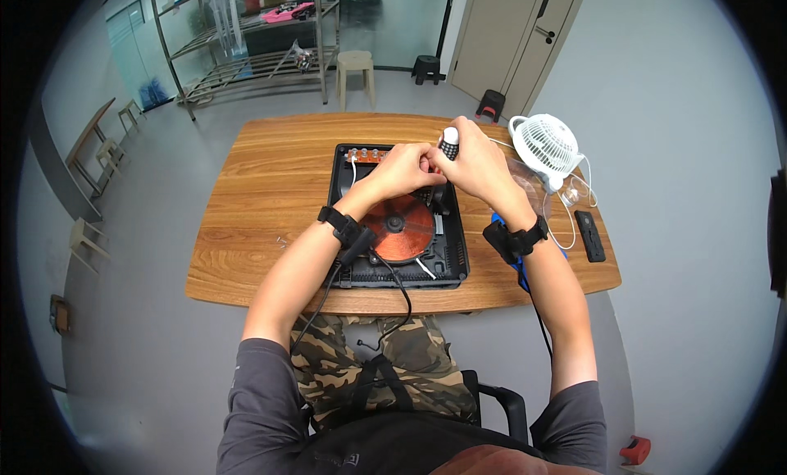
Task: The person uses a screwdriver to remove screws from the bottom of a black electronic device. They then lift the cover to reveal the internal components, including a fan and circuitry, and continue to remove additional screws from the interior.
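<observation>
An opened induction cooker with a black housing (448, 272) lies on the wooden table, its round copper coil (414, 236) exposed. Along its far edge runs a strip-like orange board (361, 156) with a white cable. Over the far right part of the housing, my right hand (479, 165) grips a screwdriver (450, 136) whose handle is white and black. My left hand (403, 168) is closed right beside it, fingertips together near the tool's lower end. What those fingertips pinch, and the screwdriver's tip, are hidden.
A white fan (544, 144) with its cord stands at the table's far right, and a black remote-like object (589, 236) lies nearer. Small screws (281, 242) rest left of the housing. A blue object (525, 277) is partly under my right forearm. Black cables hang from both wrist straps.
</observation>
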Demonstrator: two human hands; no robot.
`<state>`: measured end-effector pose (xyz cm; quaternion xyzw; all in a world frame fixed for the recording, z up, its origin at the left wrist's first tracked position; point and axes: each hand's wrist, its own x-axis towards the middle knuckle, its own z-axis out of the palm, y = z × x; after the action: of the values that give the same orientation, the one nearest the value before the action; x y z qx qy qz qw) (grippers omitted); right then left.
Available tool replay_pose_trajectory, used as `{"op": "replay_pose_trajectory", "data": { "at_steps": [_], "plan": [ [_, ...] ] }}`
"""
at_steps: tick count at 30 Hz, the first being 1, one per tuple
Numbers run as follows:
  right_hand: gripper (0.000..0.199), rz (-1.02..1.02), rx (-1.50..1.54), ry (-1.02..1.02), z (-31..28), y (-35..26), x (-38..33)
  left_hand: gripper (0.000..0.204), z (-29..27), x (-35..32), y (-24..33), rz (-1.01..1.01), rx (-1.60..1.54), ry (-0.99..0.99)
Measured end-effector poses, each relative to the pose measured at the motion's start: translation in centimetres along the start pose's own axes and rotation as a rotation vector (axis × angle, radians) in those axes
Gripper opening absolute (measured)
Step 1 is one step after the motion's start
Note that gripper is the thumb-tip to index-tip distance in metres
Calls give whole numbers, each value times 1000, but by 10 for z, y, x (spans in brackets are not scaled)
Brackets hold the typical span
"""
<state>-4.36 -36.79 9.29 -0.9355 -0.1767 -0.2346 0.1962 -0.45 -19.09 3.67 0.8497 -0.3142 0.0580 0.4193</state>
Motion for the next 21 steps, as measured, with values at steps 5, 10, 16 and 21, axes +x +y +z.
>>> {"op": "replay_pose_trajectory", "data": {
  "at_steps": [5, 10, 16, 21],
  "plan": [
    [47, -35, 193, 18, 10, 11, 1, 30, 4, -4, 5, 25, -37, 15],
    [53, -25, 336, -29, 15, 15, -1, 33, 5, 0, -6, 38, -59, -50],
    [50, 35, 71, -60, 7, 0, -4, 37, 11, -3, -4, 82, -59, 91],
    [50, 47, 162, 39, 14, 5, -1, 37, 11, -2, -2, 96, 13, 177]
  ]
}}
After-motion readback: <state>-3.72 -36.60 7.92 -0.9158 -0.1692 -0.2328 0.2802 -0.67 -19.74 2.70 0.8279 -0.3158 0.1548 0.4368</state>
